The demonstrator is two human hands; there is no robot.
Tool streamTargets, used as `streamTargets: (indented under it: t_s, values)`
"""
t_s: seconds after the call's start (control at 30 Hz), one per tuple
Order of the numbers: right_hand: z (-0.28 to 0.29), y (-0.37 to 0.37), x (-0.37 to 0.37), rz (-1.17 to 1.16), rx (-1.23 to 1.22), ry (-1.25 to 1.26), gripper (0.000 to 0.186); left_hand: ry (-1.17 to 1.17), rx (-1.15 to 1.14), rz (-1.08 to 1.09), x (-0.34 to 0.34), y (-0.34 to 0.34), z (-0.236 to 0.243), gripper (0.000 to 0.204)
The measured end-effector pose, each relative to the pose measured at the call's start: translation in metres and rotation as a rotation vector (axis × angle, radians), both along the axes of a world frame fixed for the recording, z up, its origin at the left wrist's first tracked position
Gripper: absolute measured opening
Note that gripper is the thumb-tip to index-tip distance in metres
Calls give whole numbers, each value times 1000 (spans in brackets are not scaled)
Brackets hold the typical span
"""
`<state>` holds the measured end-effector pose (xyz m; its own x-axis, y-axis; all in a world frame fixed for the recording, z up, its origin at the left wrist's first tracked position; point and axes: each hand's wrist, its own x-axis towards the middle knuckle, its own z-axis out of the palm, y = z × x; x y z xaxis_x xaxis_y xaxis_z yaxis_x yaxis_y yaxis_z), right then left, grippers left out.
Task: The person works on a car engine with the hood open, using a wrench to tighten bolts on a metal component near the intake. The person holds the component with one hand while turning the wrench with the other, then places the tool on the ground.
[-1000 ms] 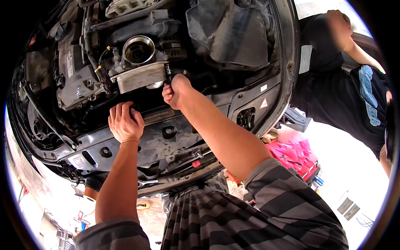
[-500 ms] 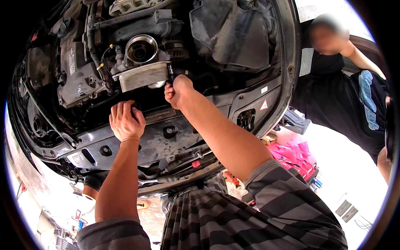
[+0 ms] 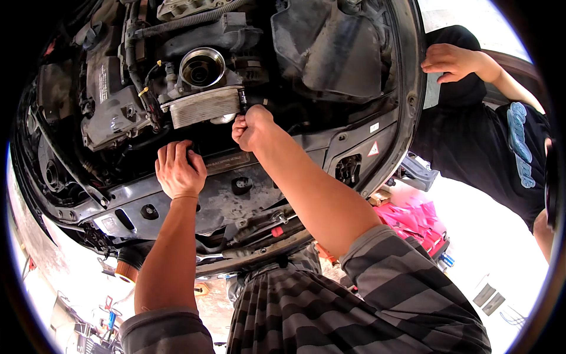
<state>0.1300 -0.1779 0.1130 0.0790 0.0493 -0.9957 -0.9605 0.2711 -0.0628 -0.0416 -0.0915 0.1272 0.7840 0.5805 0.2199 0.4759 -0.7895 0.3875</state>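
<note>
Where the tool [image 3: 243, 99] shows, it's dark

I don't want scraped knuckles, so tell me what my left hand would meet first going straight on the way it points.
Across the dark gap ahead, your left hand would probably meet the finned oil cooler first, near its left end; depth in the gap is unclear.

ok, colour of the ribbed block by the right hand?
The ribbed block is dull silver-grey; best in head view.

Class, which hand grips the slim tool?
The wearer's right hand, around the slim tool; the left hand lies at the front panel, a bystander's hand is apart.
</note>
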Motion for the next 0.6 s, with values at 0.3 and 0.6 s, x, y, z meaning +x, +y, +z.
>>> streamTargets:
  t_s: [0.3,0.6]
  values:
    - [13,14,-24,205,-223,-383,22,5,-5,13,-2,1,1,18]
    - [10,6,-15,153,-81,-267,29,-5,-11,17,-2,0,1,18]
